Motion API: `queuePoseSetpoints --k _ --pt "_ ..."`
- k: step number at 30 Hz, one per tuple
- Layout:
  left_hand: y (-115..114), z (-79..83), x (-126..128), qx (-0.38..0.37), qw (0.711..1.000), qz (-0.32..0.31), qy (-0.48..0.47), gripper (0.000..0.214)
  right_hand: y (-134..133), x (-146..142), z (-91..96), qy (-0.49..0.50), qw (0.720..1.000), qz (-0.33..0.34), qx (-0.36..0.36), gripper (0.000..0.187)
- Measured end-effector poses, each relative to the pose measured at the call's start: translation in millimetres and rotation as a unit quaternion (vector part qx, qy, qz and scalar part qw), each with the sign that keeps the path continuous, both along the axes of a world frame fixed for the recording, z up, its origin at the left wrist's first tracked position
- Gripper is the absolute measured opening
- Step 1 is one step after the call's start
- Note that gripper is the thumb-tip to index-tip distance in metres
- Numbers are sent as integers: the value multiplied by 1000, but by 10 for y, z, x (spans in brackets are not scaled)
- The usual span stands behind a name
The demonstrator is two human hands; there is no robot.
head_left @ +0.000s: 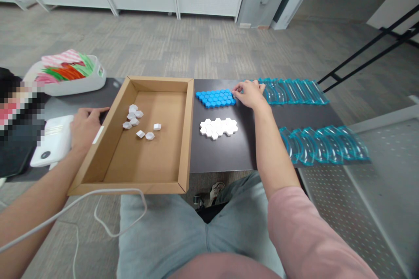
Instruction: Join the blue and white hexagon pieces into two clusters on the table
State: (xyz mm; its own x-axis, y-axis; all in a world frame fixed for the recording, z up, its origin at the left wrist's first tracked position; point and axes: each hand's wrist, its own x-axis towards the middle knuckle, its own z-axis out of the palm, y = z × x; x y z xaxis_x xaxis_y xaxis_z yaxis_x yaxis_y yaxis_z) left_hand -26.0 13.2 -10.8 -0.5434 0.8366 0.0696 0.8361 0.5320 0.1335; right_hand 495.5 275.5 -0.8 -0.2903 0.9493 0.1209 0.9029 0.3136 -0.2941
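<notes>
My right hand (249, 94) is at the right end of a flat cluster of blue hexagonal tiles (215, 98). Its thumb and fingertips are pinched at the last blue tile there; the fingers partly hide it. Nearer to me, a cluster of white hexagonal tiles (218, 128) lies flat on the dark table. To the left stands an open cardboard box (147, 165) with several loose white hexagonal pieces (133, 115) inside. My left hand (87, 125) rests against the box's outer left side, fingers stretched out and holding nothing that I can see.
Rows of clear teal-edged curved plastic pieces (324, 144) lie on the right of the table (225, 157). At left are a white device (52, 139) and a white basket (94, 79) of colourful strips. A white cable (94, 192) crosses before the box.
</notes>
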Motion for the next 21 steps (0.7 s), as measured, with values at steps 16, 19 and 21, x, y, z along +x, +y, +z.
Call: queuePoseSetpoints --k 16,19,21 --pt "22 9 -24 -18 1000 -18 2 70 -189 -205 202 64 992 55 95 30" --pt "26 4 -1 -10 1000 -25 2 69 -481 -565 311 105 981 141 84 32" --pt "21 18 41 -5 1000 -25 -8 68 -751 -899 368 113 963 237 54 28"
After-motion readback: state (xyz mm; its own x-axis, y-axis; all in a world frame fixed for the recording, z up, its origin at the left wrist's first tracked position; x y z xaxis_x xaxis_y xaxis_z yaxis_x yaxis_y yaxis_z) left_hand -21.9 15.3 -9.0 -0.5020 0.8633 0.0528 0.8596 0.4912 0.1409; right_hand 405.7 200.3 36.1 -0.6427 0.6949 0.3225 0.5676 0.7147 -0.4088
